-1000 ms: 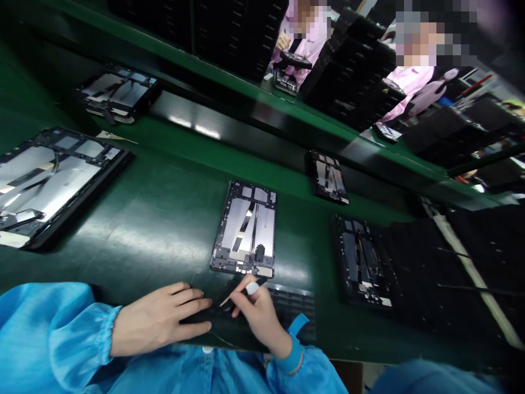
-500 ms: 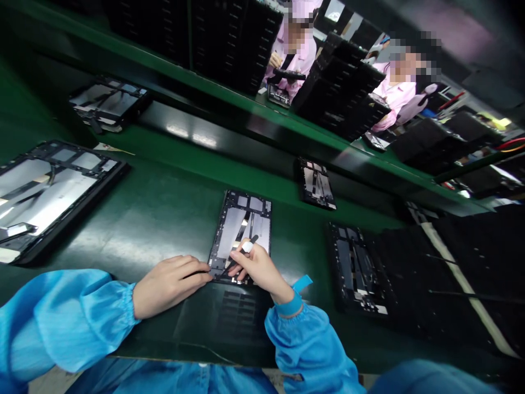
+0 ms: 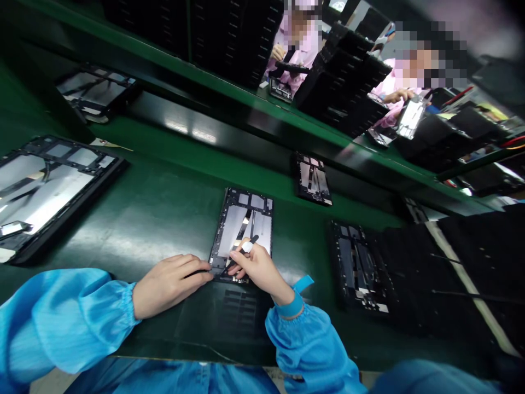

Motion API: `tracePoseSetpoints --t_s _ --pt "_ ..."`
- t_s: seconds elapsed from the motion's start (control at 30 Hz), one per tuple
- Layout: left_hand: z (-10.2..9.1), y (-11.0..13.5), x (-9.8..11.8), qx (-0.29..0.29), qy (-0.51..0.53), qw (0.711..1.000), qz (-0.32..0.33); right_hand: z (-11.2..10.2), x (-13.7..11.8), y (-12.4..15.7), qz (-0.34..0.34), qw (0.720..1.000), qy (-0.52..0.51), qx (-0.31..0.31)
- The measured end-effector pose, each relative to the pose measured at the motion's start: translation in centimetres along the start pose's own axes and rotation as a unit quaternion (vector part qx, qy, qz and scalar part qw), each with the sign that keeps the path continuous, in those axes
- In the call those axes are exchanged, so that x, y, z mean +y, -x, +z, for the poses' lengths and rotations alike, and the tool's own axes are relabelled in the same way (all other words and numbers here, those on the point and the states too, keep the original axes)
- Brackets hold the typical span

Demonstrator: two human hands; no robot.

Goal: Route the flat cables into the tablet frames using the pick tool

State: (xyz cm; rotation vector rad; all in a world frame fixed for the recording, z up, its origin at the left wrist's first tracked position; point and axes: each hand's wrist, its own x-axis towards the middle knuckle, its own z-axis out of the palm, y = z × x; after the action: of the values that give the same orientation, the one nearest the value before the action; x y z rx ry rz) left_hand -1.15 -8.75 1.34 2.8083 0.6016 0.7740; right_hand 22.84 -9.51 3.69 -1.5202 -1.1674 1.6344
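An opened tablet back (image 3: 246, 224) with silver plates lies in front of me on the green belt (image 3: 156, 202). My right hand (image 3: 256, 269) is closed around a thin black tool (image 3: 241, 253) whose tip points down-left at the tablet's near edge; a white cot covers one fingertip. My left hand (image 3: 172, 284) lies on the belt with fingers together, their tips touching the tablet's near left corner. Both arms wear blue sleeves.
Several more opened tablets lie around: a large one at left (image 3: 45, 191), one far left (image 3: 92, 93), one behind (image 3: 311, 180), one at right (image 3: 359, 265). Black trays (image 3: 340, 87) stack on the far shelf. Two people in pink work beyond. A dark mat (image 3: 229, 317) lies before me.
A second ago both hands were on the dark mat below the tablet; they have since moved up to its near edge. Over the last half second they stay put.
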Motion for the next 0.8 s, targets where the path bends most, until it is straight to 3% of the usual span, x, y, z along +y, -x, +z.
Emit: tracePoseSetpoints --t_s 0.27,0.5,0.7,0.8 --pt "0.0 0.1 0.0 -0.002 -0.008 1.0 0.0 0.1 0.0 0.1 -0.008 1.0 0.002 0.007" --pt "0.8 1.5 -0.1 -0.044 -0.097 0.994 0.038 0.2 0.2 0.2 -0.02 1.0 0.01 0.011" --pt "1.2 1.9 -0.4 -0.074 -0.094 0.992 0.031 -1.2 1.2 2.2 -0.076 0.991 0.033 0.103" --pt "1.2 1.9 -0.5 -0.076 -0.083 0.993 0.025 -1.7 1.8 3.3 -0.095 0.984 0.09 0.116"
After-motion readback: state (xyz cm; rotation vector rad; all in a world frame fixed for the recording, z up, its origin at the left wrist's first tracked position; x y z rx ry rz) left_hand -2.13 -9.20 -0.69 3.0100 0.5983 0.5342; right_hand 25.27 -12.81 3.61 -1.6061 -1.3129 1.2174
